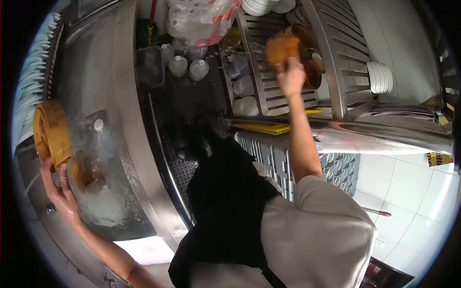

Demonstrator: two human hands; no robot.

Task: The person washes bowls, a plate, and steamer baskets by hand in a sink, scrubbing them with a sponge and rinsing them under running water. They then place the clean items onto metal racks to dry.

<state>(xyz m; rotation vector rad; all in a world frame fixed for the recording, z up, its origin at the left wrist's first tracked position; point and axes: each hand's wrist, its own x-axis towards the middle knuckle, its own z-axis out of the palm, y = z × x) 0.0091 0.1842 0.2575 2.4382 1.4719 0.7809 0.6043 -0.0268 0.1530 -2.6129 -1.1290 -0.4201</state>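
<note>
My left hand grips the lower edge of a bamboo steamer, which stands tilted on its side at the sink's left edge. Just below it, a second round bamboo piece lies partly in the water of the sink. Out to the right, my right hand is closed on a small bamboo steamer, smeared by motion, over the slatted metal rack. More round wooden containers sit on that rack, just beyond the held one and partly hidden by it.
White plates line a rack at the far left. Plastic jugs and a clear bag stand beyond the floor gap. White bowls are stacked at right. Grey crates sit below the metal rail.
</note>
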